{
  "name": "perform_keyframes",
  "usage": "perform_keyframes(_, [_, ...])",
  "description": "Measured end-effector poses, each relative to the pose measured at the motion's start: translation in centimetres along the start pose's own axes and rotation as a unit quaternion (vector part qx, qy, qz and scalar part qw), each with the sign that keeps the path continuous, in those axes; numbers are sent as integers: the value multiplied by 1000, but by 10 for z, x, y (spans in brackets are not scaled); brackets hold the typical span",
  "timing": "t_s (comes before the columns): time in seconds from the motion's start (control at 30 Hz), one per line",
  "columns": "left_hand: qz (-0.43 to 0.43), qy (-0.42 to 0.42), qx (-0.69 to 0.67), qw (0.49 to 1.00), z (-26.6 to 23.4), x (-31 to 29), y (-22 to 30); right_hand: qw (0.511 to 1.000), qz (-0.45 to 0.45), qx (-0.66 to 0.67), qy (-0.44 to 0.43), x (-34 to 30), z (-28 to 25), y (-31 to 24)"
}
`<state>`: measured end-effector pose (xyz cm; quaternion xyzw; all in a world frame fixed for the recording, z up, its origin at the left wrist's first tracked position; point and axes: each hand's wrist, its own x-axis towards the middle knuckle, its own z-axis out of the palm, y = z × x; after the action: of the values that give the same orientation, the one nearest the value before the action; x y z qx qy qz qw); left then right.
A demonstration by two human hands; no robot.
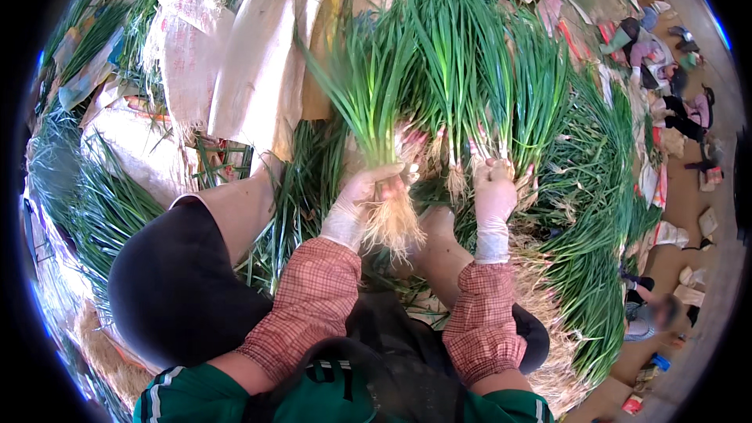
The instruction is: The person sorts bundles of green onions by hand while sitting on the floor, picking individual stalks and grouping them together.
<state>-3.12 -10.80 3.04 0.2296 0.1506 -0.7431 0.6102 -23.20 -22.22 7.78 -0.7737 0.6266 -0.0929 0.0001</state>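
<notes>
A bunch of scallions (370, 98) is gripped in my left hand (356, 200), leaves pointing away from me and pale roots (393, 223) hanging below the fingers. My right hand (495, 194) is closed at the reddish-white lower ends of other scallions (462, 70), which lie fanned out in front of me; exactly how many stems it has hold of is hidden by the fingers. Both hands wear thin whitish gloves, with checked red sleeves over the forearms. Between the hands, more root ends (456, 180) show under the leaves.
A long heap of scallions (591, 266) lies along my right, roots toward me. More greens (110, 215) lie at left. Woven sacks (258, 55) spread out at front left. My knees flank the work. Several people (666, 70) sit by the floor (717, 141) at far right.
</notes>
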Motion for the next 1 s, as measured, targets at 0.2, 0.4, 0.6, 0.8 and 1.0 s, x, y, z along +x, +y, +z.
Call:
perform_keyframes(0.2, [-15, -40, 50, 998, -3, 25, -18, 982, -14, -106, -158, 5, 23, 23])
perform_keyframes(0.4, [24, 9, 43, 999, -4, 3, -1, 851, 9, 305, -427, -44, -37, -55])
perform_keyframes(0.6, [9, -22, -22, 999, 11, -14, -3, 764, 241, 512, -311, -13, -4, -81])
perform_keyframes(0.8, [-36, -28, -24, 999, -5, -1, -1, 632, 283, 653, -307, -7, 60, -64])
perform_keyframes(1.0, [-13, 8, -2, 1000, -22, 8, -7, 495, 362, 732, -297, -34, 59, -80])
